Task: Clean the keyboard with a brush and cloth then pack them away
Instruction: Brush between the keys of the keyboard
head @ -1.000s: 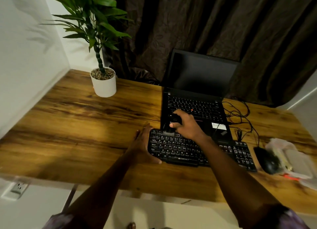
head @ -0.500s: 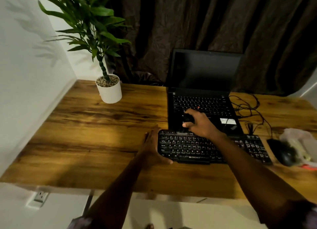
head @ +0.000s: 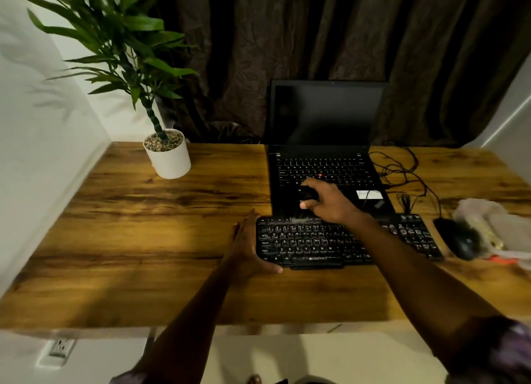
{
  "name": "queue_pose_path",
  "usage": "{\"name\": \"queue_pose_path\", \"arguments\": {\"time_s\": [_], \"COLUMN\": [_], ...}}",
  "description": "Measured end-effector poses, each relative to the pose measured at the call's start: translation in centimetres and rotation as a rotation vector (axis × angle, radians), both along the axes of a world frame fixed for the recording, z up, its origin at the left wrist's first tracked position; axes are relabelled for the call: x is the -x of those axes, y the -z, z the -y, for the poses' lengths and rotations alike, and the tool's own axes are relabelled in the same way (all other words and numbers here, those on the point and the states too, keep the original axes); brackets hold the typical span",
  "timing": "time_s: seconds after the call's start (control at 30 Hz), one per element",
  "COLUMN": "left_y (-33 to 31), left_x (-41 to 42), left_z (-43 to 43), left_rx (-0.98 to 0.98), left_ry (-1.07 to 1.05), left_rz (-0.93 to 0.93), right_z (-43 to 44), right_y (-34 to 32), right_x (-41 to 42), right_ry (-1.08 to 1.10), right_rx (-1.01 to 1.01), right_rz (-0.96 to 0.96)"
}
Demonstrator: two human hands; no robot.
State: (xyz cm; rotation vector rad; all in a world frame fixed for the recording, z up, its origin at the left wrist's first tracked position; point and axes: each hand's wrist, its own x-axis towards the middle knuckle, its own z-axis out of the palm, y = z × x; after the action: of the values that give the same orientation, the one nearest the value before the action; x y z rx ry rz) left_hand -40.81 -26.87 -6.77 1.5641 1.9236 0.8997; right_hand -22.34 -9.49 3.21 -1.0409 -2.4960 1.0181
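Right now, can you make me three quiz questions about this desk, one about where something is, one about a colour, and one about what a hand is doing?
1. Where does the mouse lie?
A. right of the keyboard
B. beside the plant pot
C. on the laptop

2. What colour is the plant pot?
A. red
B. white
C. black

3. What is the left hand doing?
A. waving in the air
B. holding a cup
C. resting against the keyboard's left end

Answers: 1 A, it sits past the keyboard's right end. 2 B, the pot shows plain white. 3 C, its palm lies along that end.
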Motion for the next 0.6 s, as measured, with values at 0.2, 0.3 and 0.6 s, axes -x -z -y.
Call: {"name": "queue_pose_path", "arguments": {"time_s": [0.2, 0.3, 0.6], "left_y": [-0.2, 0.1, -0.3], "left_x": [-0.1, -0.1, -0.2], "left_z": [0.1, 0.0, 0.2], "left_rx": [-0.005, 0.006, 0.025], "left_ry": [-0.003, -0.009, -0.026], "left_rz": [0.008, -0.001, -0.012], "right_z": [-1.3, -0.8, -1.0], "right_y": [-0.5, -0.4, -0.4], "right_x": [-2.8, -2.0, -2.3], "right_ry": [0.021, -0.001, -0.005], "right_rx": [-0.027, -0.031, -0.042], "right_rz": [0.05, 0.022, 0.061]}}
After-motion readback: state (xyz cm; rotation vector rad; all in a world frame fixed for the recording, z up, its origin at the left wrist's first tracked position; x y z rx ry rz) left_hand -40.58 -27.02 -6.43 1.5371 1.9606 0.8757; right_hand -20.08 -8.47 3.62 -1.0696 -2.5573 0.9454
